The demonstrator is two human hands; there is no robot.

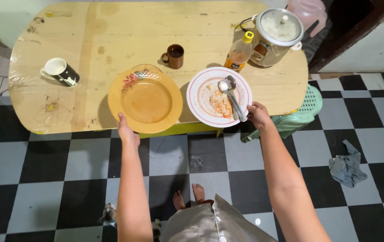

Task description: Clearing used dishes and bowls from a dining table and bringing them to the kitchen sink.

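- Left hand [127, 130] grips rim of round orange plastic plate w/ flower print [145, 99], just left of white plate.
- Right hand [258, 114] pinches round white ceramic plate w/ food scraps [205, 94] at table [111, 31] edge.
- Two metal spoons [231, 96] lie loose on white plate; tilt it & they may slide off.
- Brown mug [174, 56] just behind plates; could get knocked.

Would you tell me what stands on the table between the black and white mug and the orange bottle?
In the head view, a brown mug stands between the black and white mug and the orange bottle; otherwise bare table.
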